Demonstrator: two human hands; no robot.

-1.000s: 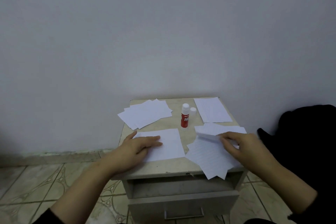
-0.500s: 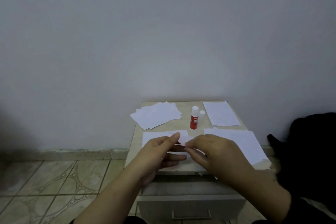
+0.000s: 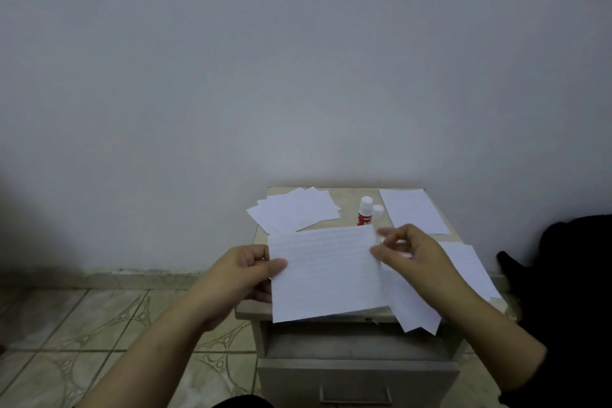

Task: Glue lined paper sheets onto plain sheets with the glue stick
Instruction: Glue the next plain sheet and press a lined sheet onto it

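Over the cabinet's [image 3: 246,310] front edge, the left hand [image 3: 243,270] pinches a lined sheet [image 3: 326,272] by its left side; the right hand [image 3: 412,253] pinches its top right corner. The red glue stick [image 3: 365,211] (label unreadable) stands near the back edge.

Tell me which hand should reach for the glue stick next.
Right. The right hand sits just in front of the red glue stick with white top, its fingers barely pinching; the left hand grips the white lined paper sheet.
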